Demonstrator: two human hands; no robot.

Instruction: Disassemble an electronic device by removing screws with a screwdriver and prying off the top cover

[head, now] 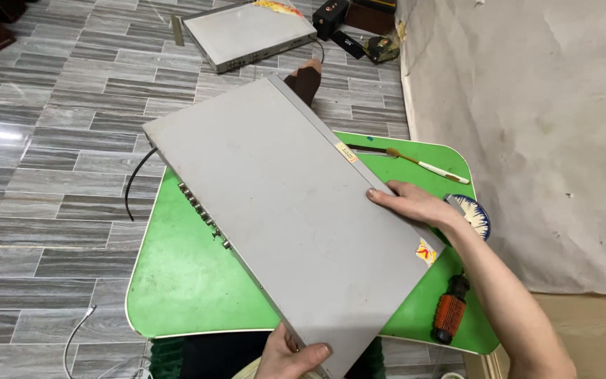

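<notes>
You hold the big grey box [289, 210] up over the green table [184, 281] with both hands.

Your left hand [292, 354] grips the near corner, thumb on top. Your right hand [412, 203] grips the far long edge, fingers curled over it. The box is tilted, one side up in the air, with its row of plugs facing left. Its lid looks shut, so no opening work shows yet. An orange screwdriver [450, 312] lies untouched on the table, by your right arm. A white pen [429, 165] lies behind the box. Another grey box [247, 31] sits on the floor, well apart.
</notes>
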